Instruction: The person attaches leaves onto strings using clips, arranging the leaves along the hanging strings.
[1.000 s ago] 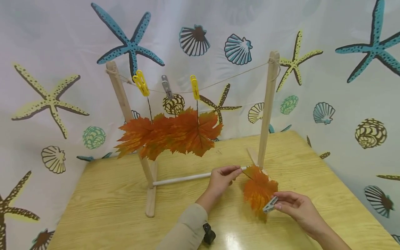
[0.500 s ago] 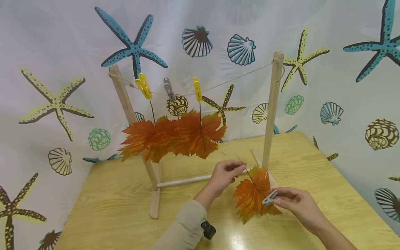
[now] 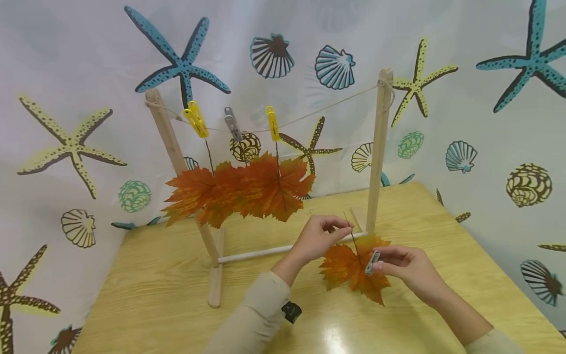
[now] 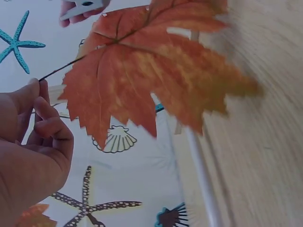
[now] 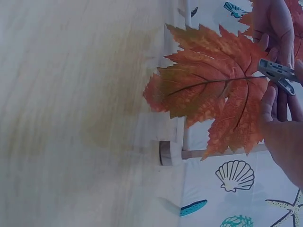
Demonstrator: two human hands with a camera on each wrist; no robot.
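Note:
My left hand pinches the thin dark stem of an orange artificial maple leaf between thumb and fingertips. The leaf hangs below that hand, over the table; the left wrist view shows its broad toothed blade up close. In my right hand a grey clothespin is pinched between thumb and fingers, overlapping the leaf in the head view. The right wrist view shows the clothespin near the leaf's stem. Behind the hands, a row of similar leaves hangs from a string.
Two wooden posts hold up the string. Two yellow clothespins and a grey one sit on its left half. A white rod joins the posts low above the wooden table. A patterned curtain hangs behind.
The held leaf has swung round and risen slightly, its stem now pointing up past my left fingertips. My right hand has moved up and left with the clothespin, which has turned more upright.

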